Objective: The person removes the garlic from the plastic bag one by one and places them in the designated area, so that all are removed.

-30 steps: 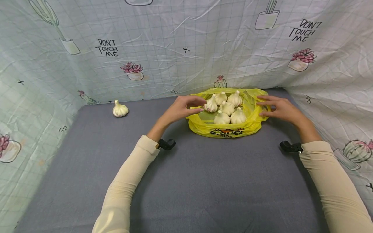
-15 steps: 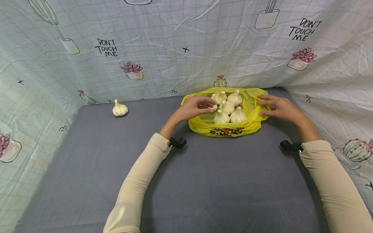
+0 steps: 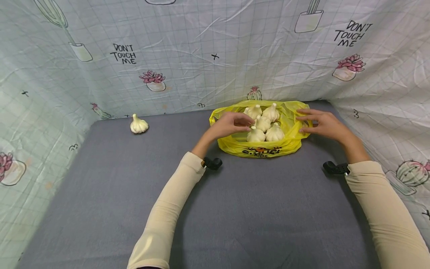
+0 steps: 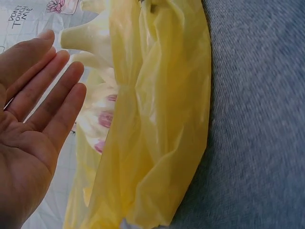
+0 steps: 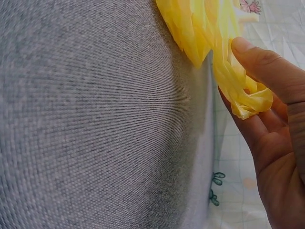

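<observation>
A yellow plastic bag (image 3: 292, 144) lies with its mouth spread open, holding several garlic bulbs (image 3: 275, 132). My left hand (image 3: 226, 125) reaches over the bag's left rim beside the bulbs and hides part of them. In the left wrist view its fingers (image 4: 57, 102) are fairly straight, with nothing in the palm, close to a bulb's stem. At the bag's right end my right hand (image 3: 324, 125) holds the edge. From the right wrist view, a gathered strip of the bag (image 5: 245, 98) sits between thumb and fingers. Another garlic bulb (image 3: 139, 125) rests alone at the far left.
A dark grey cloth (image 3: 255, 209) covers the tabletop. Behind and at both sides hangs a light printed curtain (image 3: 188, 41), close to the table's back edge and to the bag. Black camera mounts are strapped on both wrists.
My left hand has moved to the right, further over the bag, and now covers the leftmost bulb. The right hand stays at the bag's right edge. The lone bulb has not moved.
</observation>
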### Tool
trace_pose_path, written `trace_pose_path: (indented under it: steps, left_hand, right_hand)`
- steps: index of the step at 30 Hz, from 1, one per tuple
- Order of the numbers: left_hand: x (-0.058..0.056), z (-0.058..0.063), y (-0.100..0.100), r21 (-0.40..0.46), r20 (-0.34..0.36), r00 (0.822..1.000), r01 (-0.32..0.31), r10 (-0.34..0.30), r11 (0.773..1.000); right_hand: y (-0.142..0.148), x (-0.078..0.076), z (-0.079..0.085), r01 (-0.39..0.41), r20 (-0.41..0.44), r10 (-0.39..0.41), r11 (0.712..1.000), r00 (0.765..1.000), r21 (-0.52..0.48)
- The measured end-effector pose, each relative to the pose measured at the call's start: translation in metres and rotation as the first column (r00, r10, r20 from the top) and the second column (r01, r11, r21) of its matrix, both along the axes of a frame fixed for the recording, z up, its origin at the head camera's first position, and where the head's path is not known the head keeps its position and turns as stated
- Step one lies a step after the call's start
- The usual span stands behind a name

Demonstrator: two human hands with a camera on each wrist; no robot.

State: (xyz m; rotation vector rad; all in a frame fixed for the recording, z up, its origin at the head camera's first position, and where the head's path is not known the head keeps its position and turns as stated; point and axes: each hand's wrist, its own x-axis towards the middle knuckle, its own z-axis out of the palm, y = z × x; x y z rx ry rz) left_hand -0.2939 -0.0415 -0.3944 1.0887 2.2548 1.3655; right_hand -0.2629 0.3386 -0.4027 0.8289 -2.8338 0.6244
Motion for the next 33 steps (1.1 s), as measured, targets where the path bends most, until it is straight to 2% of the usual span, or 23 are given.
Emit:
trace_pose_path:
  steps: [7,14,19,33]
  left_hand:
    - [-0.005,-0.002,0.006,-0.048,0.039,0.999,-0.015,0.017,0.999]
    - [-0.008,-0.004,0.009,-0.009,0.136,0.991,0.021,-0.02,1.0]
    - [-0.009,-0.007,0.012,0.007,0.139,0.99,0.028,-0.028,1.0]
    - [-0.009,-0.008,0.014,-0.022,0.135,0.991,-0.016,0.018,1.0]
  right_hand:
    - [0.0,0.0,0.0,0.006,0.007,-0.006,1.0,1.0,-0.005]
    - [0.001,0.0,-0.001,0.003,0.011,-0.003,1.0,1.0,-0.02]
    - [0.001,0.001,-0.001,0.002,0.004,-0.002,1.0,1.0,-0.03]
    - [0.002,0.002,-0.002,0.005,-0.002,-0.005,1.0,1.0,-0.024]
